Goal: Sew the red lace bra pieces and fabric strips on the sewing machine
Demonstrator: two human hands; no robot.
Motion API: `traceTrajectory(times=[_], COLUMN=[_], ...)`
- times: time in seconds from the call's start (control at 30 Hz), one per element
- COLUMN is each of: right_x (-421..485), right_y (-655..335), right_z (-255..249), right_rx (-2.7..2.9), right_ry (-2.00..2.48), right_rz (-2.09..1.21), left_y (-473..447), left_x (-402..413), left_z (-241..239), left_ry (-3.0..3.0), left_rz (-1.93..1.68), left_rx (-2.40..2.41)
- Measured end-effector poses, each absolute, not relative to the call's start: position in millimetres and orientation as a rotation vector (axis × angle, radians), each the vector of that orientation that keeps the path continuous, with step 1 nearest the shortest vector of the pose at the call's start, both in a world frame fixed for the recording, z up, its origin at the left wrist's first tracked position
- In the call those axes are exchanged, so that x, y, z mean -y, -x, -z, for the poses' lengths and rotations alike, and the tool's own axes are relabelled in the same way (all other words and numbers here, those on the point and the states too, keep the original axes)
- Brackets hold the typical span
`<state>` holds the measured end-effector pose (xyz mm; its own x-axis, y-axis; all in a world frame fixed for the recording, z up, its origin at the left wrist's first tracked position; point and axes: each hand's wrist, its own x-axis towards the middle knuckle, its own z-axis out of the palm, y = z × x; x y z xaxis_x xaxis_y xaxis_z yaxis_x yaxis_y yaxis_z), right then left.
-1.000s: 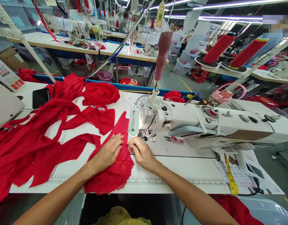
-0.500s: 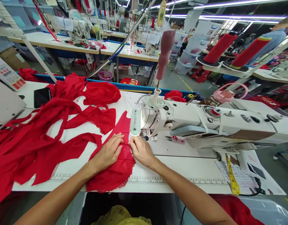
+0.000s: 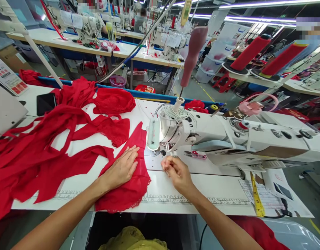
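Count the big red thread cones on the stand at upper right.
2: the left cone, and the right cone beside it, nearer the picture's right edge. Another could be hidden behind them.

A garment sewing workshop: a sewing machine (image 3: pixel 212 133) stands just beyond the right hand (image 3: pixel 178 173), on a worktop (image 3: pixel 219 180) with a ruler scale (image 3: pixel 170 199) on the near side of the hand. Red cloth (image 3: pixel 139 177) lies under the left hand (image 3: pixel 122 166) and heaped left of it. Well past both hands, more machines (image 3: pixel 84 27) line other worktops (image 3: pixel 139 53) under strip lights (image 3: pixel 274 4).
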<state>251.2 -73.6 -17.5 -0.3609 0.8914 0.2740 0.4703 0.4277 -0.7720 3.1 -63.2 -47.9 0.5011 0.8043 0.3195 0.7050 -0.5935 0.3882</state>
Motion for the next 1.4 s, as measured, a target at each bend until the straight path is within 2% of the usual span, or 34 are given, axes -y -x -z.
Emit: traceTrajectory(times=[0.17, 0.27, 0.37, 0.5, 0.67, 0.9, 1.03, 1.1, 1.2, 1.23, 1.33, 1.4], right_x=[87, 76, 60, 62, 81, 48, 37, 43, 60, 64, 66, 62], right_y=[-268, -245, -219, -220, -254, -242, -242, -254, -276, -280, -280, -272], right_z=[12, 17, 22, 22, 12, 28, 21, 6, -14, -16, -5, 11], right_rx=[2.282, 2.303, 2.369, 2.514, 2.546, 2.483, 2.578, 2.655, 2.698, 2.639, 2.413, 2.364], right_ry=[1.294, 1.226, 1.167, 1.002, 0.892, 1.203, 1.183, 1.039, 0.748, 0.778, 1.051, 1.049], right_rz=[-0.351, -0.267, -0.209, -0.063, -0.297, 0.055, 0.024, -0.228, -0.867, -0.939, -0.621, -0.339], left_y=[-1, -5, -8, -5, -5, -19, -17, -16, -18, -20, -25, -28], left_x=[58, 46, 35, 34, 35, 26, 27, 27, 24, 23, 16, 9], left_z=[33, 20, 14, 20, 28, 26, 24, 24, 25, 25, 26, 28], left_ry=[-2.426, -2.462, -2.521, -2.619, -2.612, -2.58, -2.588, -2.597, -2.605, -2.604, -2.603, -2.608], left_rz=[-0.76, -0.752, -0.664, -0.373, -0.295, -0.335, -0.362, -0.362, -0.383, -0.398, -0.434, -0.459], left_rx=[-1.289, -1.233, -1.197, -1.195, -1.209, -1.159, -1.15, -1.134, -1.096, -1.085, -1.059, -1.029])
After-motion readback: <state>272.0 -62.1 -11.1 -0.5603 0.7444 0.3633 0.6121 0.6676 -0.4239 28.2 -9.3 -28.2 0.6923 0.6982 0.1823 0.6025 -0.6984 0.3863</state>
